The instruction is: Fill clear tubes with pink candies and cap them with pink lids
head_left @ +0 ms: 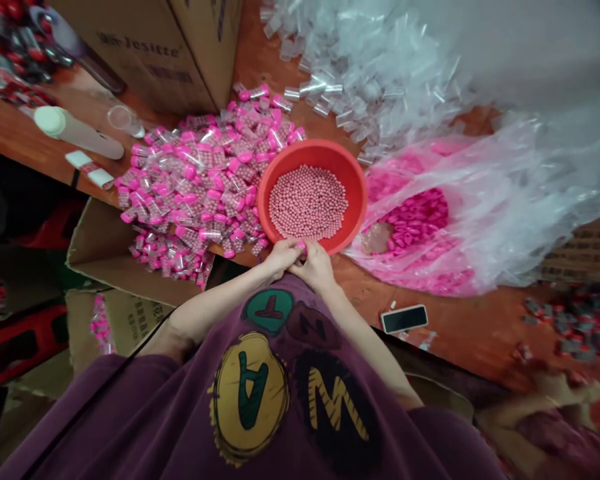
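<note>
My left hand (280, 257) and my right hand (317, 267) meet at the near rim of a red plastic bowl (353, 217). Both are closed, with fingertips together around a small pink cap (301, 248); whatever lies under the cap is hidden by my fingers. Pink round beads (307, 200) fill the bottom of the bowl. Left of it lies a heap of small clear containers with pink caps (205, 177), filled with beads. To the right, a clear plastic bag (460, 247) lies open with loose pink caps (420, 217) inside.
Empty clear tubes (375, 80) are piled at the back. A cardboard box (145, 53) stands back left, near a white-capped bottle (87, 133). An open carton (105, 247) sits below the table's left edge. A phone (405, 319) lies at right; another person's arm (525, 400) shows lower right.
</note>
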The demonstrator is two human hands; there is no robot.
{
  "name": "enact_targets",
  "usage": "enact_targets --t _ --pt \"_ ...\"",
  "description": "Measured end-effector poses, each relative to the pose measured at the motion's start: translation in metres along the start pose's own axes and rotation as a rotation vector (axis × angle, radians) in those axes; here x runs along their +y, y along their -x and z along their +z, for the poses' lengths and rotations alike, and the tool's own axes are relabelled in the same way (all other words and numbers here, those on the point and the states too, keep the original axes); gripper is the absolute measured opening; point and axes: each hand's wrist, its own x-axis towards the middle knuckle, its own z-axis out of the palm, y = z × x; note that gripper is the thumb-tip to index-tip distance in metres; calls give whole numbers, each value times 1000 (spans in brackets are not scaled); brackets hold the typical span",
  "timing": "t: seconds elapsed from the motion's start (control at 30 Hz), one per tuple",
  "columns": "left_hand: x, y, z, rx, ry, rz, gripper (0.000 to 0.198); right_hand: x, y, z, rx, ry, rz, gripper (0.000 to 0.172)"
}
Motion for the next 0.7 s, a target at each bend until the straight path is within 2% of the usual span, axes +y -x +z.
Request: enact_targets --t 0.07,0.1,0.17,0.23,0.3,0.37,0.43,0.5,0.53,0.6,0.7 --pt "6 -1 -1 21 -23 72 21 5 -1 -1 -3 -171 -19 60" --pt "12 -3 -3 46 -31 120 16 8 -3 -3 -9 -251 -23 70" --pt "30 -11 -14 133 -37 234 7 12 -6 -5 -14 -352 3 85" --pt "55 -24 -37 262 -60 397 16 15 -7 -5 -1 -380 51 78" --pt "84 -38 -70 378 -107 582 28 18 -6 -1 18 -366 77 65" --pt "108 -50 -104 436 -177 740 42 21 -6 3 31 -340 74 59" --pt "120 -59 -130 468 -294 853 57 25 -6 5 34 -296 47 57" --pt "115 -63 -141 487 -430 908 59 29 -10 6 10 -210 -31 57" --pt "107 -64 -139 486 -479 911 54 31 -12 7 -15 -150 -83 58" --pt "83 -63 -125 453 -519 872 47 35 -15 8 -75 -12 -170 59" --pt "49 -62 -92 409 -521 685 66 39 -17 8 -168 164 -180 54"
